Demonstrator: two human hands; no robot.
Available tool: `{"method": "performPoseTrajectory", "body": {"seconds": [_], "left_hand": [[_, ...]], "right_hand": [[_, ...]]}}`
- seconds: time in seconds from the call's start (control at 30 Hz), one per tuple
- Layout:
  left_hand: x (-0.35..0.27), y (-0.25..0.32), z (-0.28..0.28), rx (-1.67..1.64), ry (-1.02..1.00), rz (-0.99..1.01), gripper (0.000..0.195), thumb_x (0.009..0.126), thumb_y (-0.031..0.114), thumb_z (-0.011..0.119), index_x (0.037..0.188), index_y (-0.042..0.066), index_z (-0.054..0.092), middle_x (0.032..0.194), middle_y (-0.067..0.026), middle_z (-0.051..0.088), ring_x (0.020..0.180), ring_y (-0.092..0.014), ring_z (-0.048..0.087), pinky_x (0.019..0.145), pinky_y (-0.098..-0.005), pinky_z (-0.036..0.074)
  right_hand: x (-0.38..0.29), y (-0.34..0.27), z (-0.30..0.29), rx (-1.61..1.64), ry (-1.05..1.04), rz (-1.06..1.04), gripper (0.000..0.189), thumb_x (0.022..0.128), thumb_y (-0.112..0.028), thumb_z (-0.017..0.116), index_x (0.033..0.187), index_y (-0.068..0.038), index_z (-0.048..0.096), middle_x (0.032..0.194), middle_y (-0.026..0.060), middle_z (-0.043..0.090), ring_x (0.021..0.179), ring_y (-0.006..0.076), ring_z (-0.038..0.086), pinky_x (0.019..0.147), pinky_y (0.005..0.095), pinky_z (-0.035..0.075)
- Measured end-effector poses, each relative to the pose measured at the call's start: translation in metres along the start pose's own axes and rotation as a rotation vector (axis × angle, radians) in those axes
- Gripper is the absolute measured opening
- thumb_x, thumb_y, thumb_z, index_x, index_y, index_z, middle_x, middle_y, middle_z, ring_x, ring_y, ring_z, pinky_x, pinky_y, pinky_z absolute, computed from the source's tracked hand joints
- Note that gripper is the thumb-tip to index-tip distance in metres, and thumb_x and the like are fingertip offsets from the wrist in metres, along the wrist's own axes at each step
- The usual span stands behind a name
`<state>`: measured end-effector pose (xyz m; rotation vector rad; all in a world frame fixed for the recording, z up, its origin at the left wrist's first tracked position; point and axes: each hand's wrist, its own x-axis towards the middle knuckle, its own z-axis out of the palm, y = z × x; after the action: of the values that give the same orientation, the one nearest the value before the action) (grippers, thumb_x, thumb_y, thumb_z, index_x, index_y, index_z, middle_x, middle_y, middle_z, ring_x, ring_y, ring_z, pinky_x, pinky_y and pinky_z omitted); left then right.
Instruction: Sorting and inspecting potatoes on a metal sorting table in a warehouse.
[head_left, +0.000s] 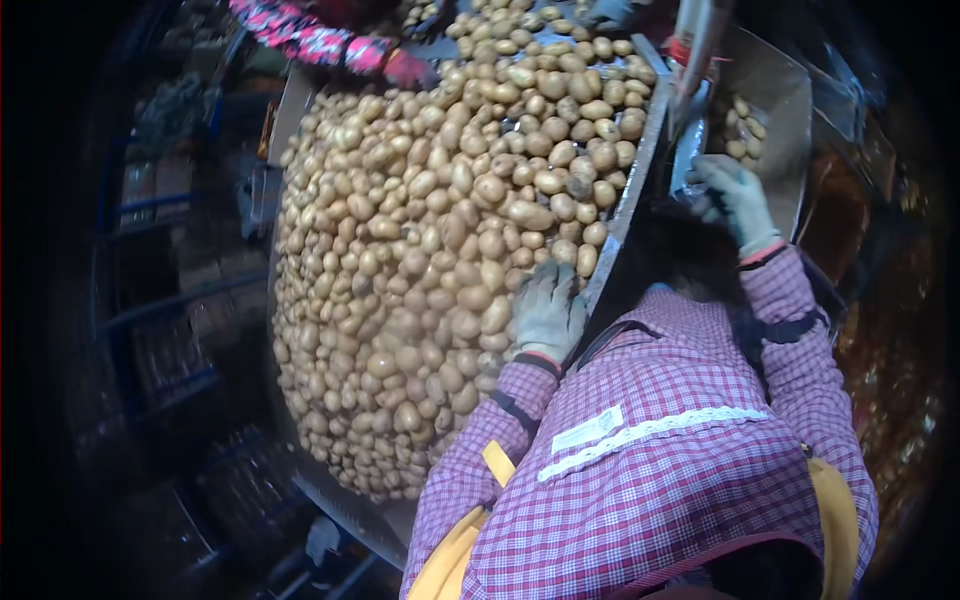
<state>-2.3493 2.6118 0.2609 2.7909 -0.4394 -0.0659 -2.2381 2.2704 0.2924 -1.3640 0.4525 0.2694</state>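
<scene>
Many tan potatoes (420, 247) lie spread across a broad sorting table with a raised metal edge (637, 172). My left hand (551, 311), in a pale work glove, rests on potatoes close to that edge, fingers apart; whether anything is under the palm is hidden. On the far side of the edge, my right hand (729, 196), gloved too, is raised beside a box-like container (784, 120). Its fingers are bent and blurred, so I cannot tell if it holds something. Several potatoes (744, 129) lie inside that container.
Across the table, a person's arm in a pink patterned sleeve (315, 37) reaches onto the potatoes, and another gloved hand (611, 13) shows at the top. A metal post (694, 52) stands by the edge. Blue racks (165, 202) are at the left.
</scene>
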Motion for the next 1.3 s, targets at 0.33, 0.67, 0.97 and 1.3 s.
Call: {"method": "performPoseTrajectory", "body": {"seconds": [0.33, 0.67, 0.97, 1.3], "left_hand": [[0.015, 0.001, -0.033, -0.334, 0.057, -0.201, 0.039, 0.085, 0.017, 0.067, 0.122, 0.004, 0.065, 0.124, -0.0215, 0.063, 0.114, -0.038, 0.061, 0.095, -0.0457, 0.05], [0.097, -0.103, -0.092, -0.225, 0.475, -0.384, 0.034, 0.091, 0.018, 0.06, 0.117, -0.003, 0.065, 0.124, -0.0274, 0.063, 0.117, -0.041, 0.059, 0.103, -0.0467, 0.046], [0.191, -0.082, -0.057, -0.039, -0.02, -0.504, 0.045, 0.089, 0.028, 0.058, 0.125, 0.003, 0.054, 0.099, -0.0235, 0.068, 0.096, -0.037, 0.067, 0.084, -0.0524, 0.053], [0.157, -0.086, -0.061, -0.218, 0.435, -0.279, 0.035, 0.09, 0.021, 0.06, 0.118, 0.001, 0.062, 0.115, -0.0211, 0.064, 0.105, -0.04, 0.061, 0.096, -0.0466, 0.048]], "right_hand": [[0.106, 0.009, 0.197, -0.655, -0.519, -0.44, 0.044, 0.088, -0.032, 0.069, 0.124, -0.005, 0.066, 0.114, 0.0155, 0.07, 0.107, 0.0268, 0.067, 0.094, 0.0376, 0.051], [0.12, 0.012, 0.249, -1.058, -0.759, -0.651, 0.06, 0.081, -0.026, 0.07, 0.137, -0.011, 0.057, 0.136, 0.0181, 0.058, 0.126, 0.0349, 0.056, 0.109, 0.0421, 0.044], [0.2, -0.037, 0.211, -0.968, -0.369, -0.48, 0.053, 0.088, -0.031, 0.071, 0.134, -0.008, 0.06, 0.128, 0.0165, 0.065, 0.119, 0.0292, 0.063, 0.102, 0.04, 0.049], [0.213, -0.018, 0.363, -1.248, -0.724, -0.622, 0.034, 0.087, -0.026, 0.059, 0.118, -0.012, 0.066, 0.118, 0.0203, 0.068, 0.111, 0.036, 0.066, 0.095, 0.0475, 0.052]]}}
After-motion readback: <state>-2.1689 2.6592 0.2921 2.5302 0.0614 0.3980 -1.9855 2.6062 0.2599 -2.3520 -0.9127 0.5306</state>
